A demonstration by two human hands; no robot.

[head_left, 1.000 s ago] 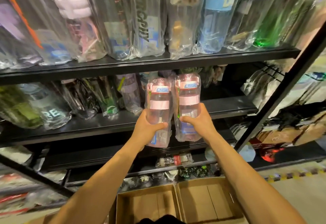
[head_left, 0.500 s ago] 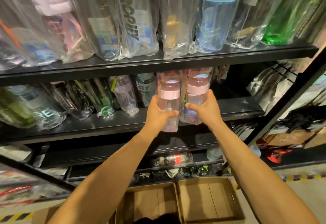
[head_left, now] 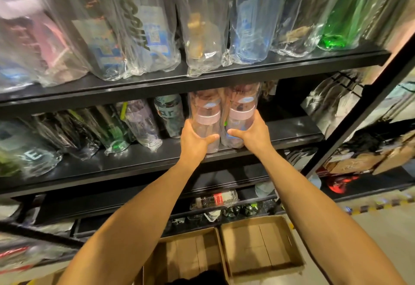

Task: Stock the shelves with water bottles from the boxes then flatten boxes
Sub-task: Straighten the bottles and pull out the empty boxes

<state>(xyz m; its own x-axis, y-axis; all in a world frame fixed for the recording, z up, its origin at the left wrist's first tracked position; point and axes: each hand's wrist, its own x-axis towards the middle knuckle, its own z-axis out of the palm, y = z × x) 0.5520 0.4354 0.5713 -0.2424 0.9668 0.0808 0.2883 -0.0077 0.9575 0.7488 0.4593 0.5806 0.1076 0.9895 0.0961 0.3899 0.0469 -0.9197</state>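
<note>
My left hand (head_left: 193, 142) grips the left pink-banded bottle (head_left: 207, 114) and my right hand (head_left: 252, 136) grips the right pink-banded bottle (head_left: 242, 108) — thumbs across the fronts, fingers curled round the sides. Both plastic-wrapped bottles stand upright and touching at the front of the middle shelf (head_left: 134, 161) — open cardboard boxes (head_left: 258, 246) sit below.

View: head, wide-angle, worn by the person | Faces: forward and down onto the shelf (head_left: 139, 161) | Range: close, shelf fills frame | Lower edge: box (head_left: 258, 251) seen from above
</note>
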